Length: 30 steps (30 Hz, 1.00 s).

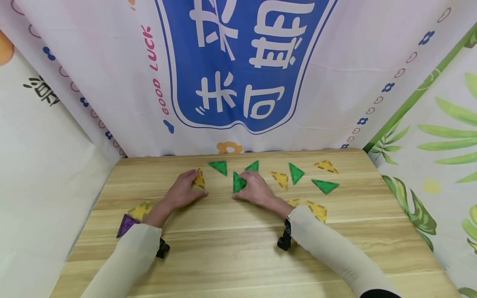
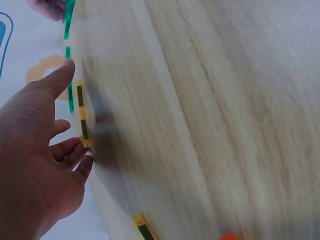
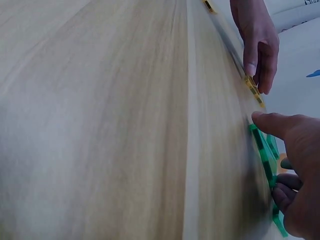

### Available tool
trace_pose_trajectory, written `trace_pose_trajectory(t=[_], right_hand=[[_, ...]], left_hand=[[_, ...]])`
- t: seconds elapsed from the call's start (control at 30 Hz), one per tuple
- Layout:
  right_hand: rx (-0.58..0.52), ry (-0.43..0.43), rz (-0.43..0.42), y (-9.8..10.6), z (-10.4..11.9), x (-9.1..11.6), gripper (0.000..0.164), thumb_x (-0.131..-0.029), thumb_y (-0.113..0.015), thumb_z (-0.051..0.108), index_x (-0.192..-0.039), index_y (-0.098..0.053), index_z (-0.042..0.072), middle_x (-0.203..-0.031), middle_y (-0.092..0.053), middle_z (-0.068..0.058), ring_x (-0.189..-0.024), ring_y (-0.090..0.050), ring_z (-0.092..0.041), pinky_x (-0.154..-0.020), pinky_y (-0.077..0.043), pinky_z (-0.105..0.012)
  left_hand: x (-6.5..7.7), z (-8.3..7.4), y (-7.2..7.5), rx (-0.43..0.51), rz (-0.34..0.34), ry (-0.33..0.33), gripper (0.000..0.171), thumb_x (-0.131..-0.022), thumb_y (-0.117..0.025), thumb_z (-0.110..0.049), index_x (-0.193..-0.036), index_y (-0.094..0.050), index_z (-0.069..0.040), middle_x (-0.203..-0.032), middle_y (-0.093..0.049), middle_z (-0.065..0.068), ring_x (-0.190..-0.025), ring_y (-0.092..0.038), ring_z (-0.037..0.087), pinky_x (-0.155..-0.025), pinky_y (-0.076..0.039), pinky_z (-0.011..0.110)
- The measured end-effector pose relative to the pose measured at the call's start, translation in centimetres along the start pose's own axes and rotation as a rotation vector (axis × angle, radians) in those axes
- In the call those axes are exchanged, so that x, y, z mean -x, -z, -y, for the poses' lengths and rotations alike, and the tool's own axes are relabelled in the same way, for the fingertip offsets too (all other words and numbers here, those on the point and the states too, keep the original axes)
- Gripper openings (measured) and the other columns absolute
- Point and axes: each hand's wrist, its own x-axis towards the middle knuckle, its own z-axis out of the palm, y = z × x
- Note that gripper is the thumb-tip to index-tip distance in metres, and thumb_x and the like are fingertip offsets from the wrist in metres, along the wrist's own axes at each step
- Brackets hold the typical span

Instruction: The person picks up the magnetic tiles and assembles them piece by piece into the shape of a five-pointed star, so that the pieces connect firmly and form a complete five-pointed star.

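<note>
Several loose tiles (image 1: 296,173) around both hands (image 1: 256,188)

Yellow triangular plastic tile (image 1: 200,179) lies flat, touched by the left hand's (image 1: 180,191) fingers; well to its right, translucent green triangular plastic tile (image 1: 237,184), flat, partly covered by the right hand (image 1: 257,189).

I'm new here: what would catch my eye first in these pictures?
Probably the big blue lettered panel on the backdrop behind the table. Next, near the far edge, the left hand touches a yellow triangle and the right hand a green triangle. A purple triangle stands out on the table's left side.
</note>
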Motion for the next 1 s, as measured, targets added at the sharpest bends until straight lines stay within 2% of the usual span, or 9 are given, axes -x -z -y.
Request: trace_pose_trajectory(t=[0.27,0.67,0.83,1.0], right_hand=[[0.049,-0.003,-0.027,-0.5,0.3,0.0,0.07,-0.078,-0.096,0.035,-0.13,-0.07,-0.003,-0.137,-0.067,-0.021,-0.136,-0.056,-0.039,-0.118,-0.044,-0.05],[0.03,0.001,-0.022,-0.6,0.1,0.1,0.065,-0.078,-0.095,0.032,-0.128,-0.072,-0.003,-0.135,-0.067,-0.021,-0.132,-0.058,-0.039,-0.114,-0.047,-0.051],[0.02,0.018,-0.022,-0.6,0.1,0.3,0.064,-0.078,-0.095,0.033,-0.127,-0.072,-0.003,-0.133,-0.068,-0.02,-0.13,-0.059,-0.038,-0.113,-0.048,-0.051],[-0.006,0.047,-0.003,-0.6,0.5,0.6,0.066,-0.079,-0.094,0.035,-0.129,-0.072,-0.003,-0.133,-0.068,-0.018,-0.129,-0.06,-0.036,-0.112,-0.049,-0.05]], left_hand=[[-0.7,0.1,-0.4,-0.045,-0.02,0.003,0.086,-0.095,-0.08,-0.035,-0.155,-0.042,0.012,-0.158,-0.043,0.033,-0.144,-0.042,0.051,-0.119,-0.038,0.061],[-1.3,0.2,-0.8,-0.075,-0.06,-0.032,0.073,-0.095,-0.081,-0.028,-0.147,-0.052,0.015,-0.148,-0.053,0.034,-0.135,-0.049,0.052,-0.114,-0.043,0.06],[-1.1,0.2,-0.5,-0.035,-0.057,-0.064,0.071,-0.091,-0.084,-0.025,-0.143,-0.056,0.014,-0.145,-0.057,0.033,-0.134,-0.052,0.052,-0.112,-0.044,0.062],[-0.1,0.3,0.1,0.026,-0.031,-0.121,0.069,-0.088,-0.088,-0.019,-0.14,-0.059,0.015,-0.145,-0.058,0.033,-0.135,-0.053,0.052,-0.113,-0.045,0.062]])
